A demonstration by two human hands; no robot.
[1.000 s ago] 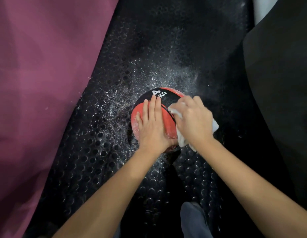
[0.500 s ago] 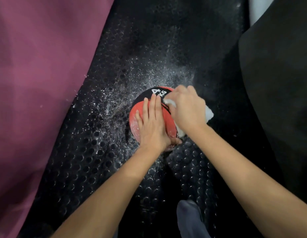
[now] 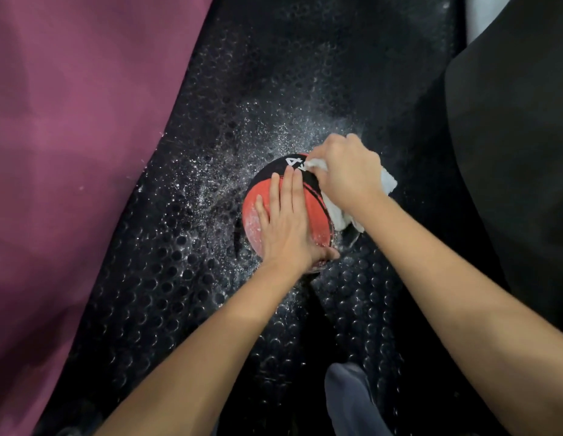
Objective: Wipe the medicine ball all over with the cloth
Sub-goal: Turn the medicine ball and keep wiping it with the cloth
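A red and black medicine ball with a white "4" printed on it sits on the black studded floor mat. My left hand lies flat on the ball's top with straight fingers, thumb at the near side. My right hand grips a bunched white cloth and presses it on the ball's far right side, beside the "4". Part of the cloth hangs down the ball's right side. White dusty smears show on the red part at the left.
White powder specks are scattered over the mat around the ball. A maroon mat fills the left side. A dark padded surface rises at the right. A grey shoe toe is at the bottom centre.
My right hand has slid the cloth from the ball's near right side up toward the far top, now covering part of the printed label. My left hand has stayed flat on the ball.
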